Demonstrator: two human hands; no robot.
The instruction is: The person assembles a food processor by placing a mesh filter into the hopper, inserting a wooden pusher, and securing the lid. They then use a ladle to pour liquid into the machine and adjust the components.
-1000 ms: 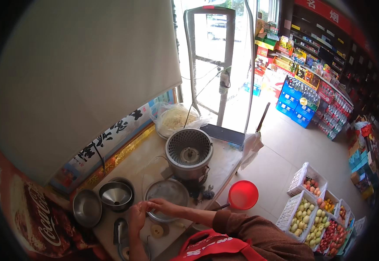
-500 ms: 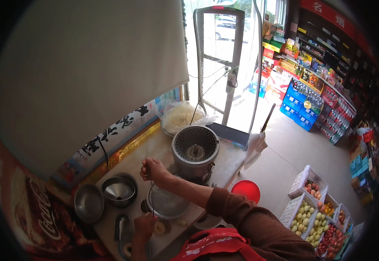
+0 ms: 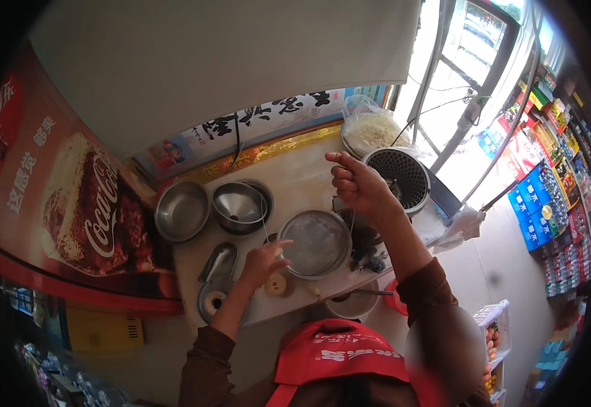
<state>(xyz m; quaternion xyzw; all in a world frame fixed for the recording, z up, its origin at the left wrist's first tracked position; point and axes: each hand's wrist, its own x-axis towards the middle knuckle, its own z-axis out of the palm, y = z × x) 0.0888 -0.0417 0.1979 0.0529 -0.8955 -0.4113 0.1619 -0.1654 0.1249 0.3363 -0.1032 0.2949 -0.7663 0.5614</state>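
My right hand (image 3: 360, 182) is raised beside the grey round machine with a perforated metal drum (image 3: 396, 178), its fingers curled closed. A thin pale strand (image 3: 352, 222) shows below that hand. My left hand (image 3: 263, 263) is over the table at the near left of a shallow round metal pan (image 3: 317, 244) with a cloudy surface. Its thumb and fingers come together around something small and pale, and a thin strand (image 3: 264, 211) rises nearby; whether both strands are one piece I cannot tell. A pale ring-shaped piece (image 3: 276, 285) lies just below my left hand.
Steel bowls (image 3: 181, 210) stand at the table's left, with a metal tool (image 3: 219, 271) nearer me. Behind the machine sits a plastic bag of pale shreds (image 3: 371, 129). A red drinks cabinet (image 3: 99, 203) borders the left; a red basin (image 3: 397, 298) and fruit crates (image 3: 492, 339) are at right.
My view has swung left, shifting the scene rightward. My hands have spread apart sideways: the right hand from the pan's far side to beside the drum, the left nearer the pan.
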